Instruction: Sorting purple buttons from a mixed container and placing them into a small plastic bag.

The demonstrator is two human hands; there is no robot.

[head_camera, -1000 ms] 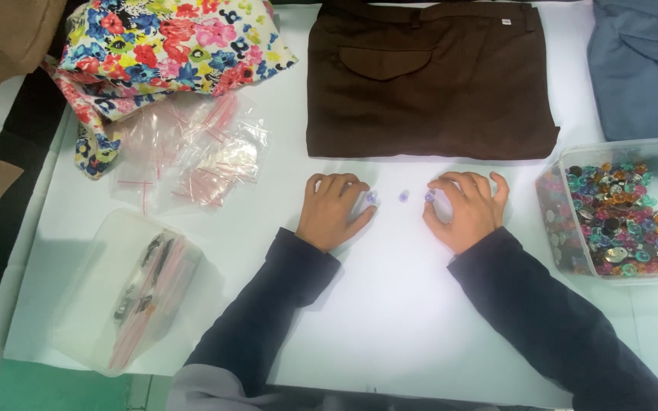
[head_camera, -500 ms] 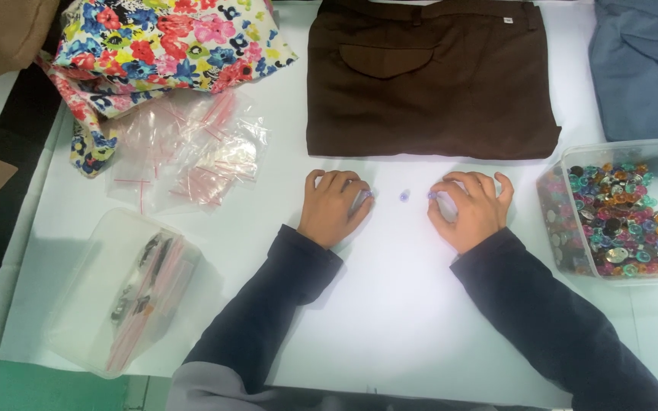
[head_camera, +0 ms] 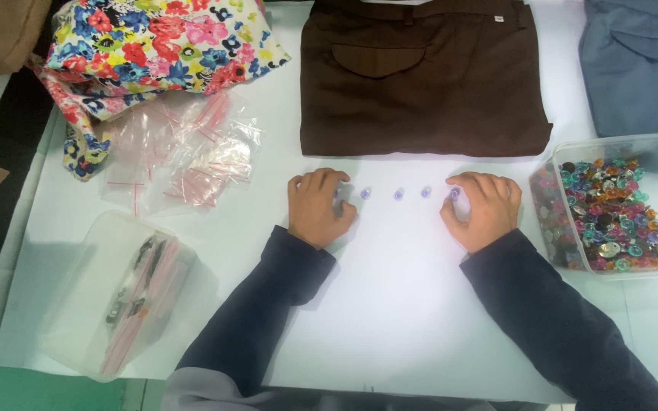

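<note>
Bright, even overhead light washes the white table [head_camera: 390, 304] I look down on, nearly bleaching it around my hands. Soft shadows sit under my left hand [head_camera: 315, 207] and right hand [head_camera: 481, 209] and along both sleeves. Faint glare shows on the clear tub [head_camera: 626, 148] and plastic bags [head_camera: 184, 156]. I see slight softness overall; the small beads [head_camera: 398, 194] lack detail.

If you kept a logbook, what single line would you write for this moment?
left hand curled on white table | right hand touching purple bead | three purple beads between hands | tub of beads at right
</note>
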